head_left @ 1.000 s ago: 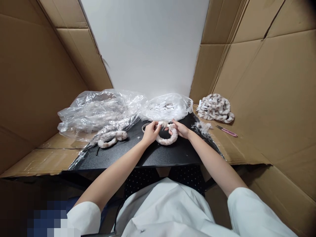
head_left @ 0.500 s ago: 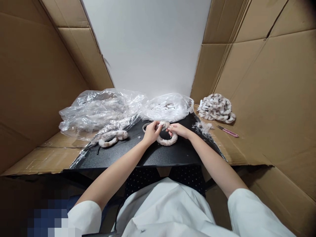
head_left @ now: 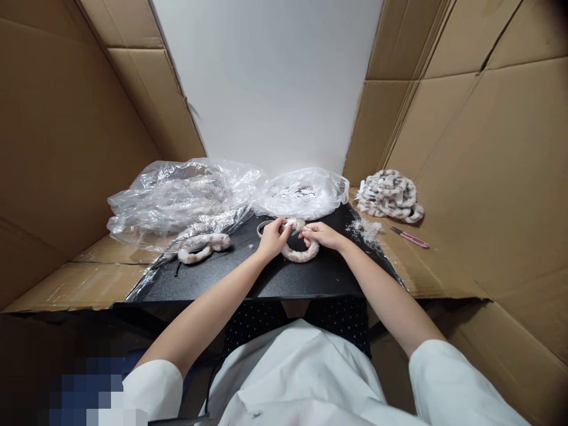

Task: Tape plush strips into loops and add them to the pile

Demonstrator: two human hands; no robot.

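A fluffy cream-and-brown ring (head_left: 300, 255) rests on the black tabletop in front of me, its round opening facing up. My left hand (head_left: 273, 238) pinches its far left part, fingers closed on the plush. On the far right side, my right hand (head_left: 322, 235) grips the same ring between thumb and bent fingers. A short pale strip shows between the two hands, partly covered by fingers. From behind my left hand a thin pale band (head_left: 260, 227) curves out to the left; whether it joins the ring is hidden.
Left on the table lies another fluffy looped piece (head_left: 195, 255), beside a big clear plastic bag (head_left: 177, 204) of furry material. A second bag (head_left: 297, 195) holds small white pieces. At right are a fluffy pile (head_left: 388, 195), loose fluff (head_left: 366, 229) and a pink-handled cutter (head_left: 415, 239). Cardboard walls (head_left: 501, 165) flank the table.
Both hands keep their hold on the fluffy ring in nearly the same place. Only a very slight shift of the camera view shows.
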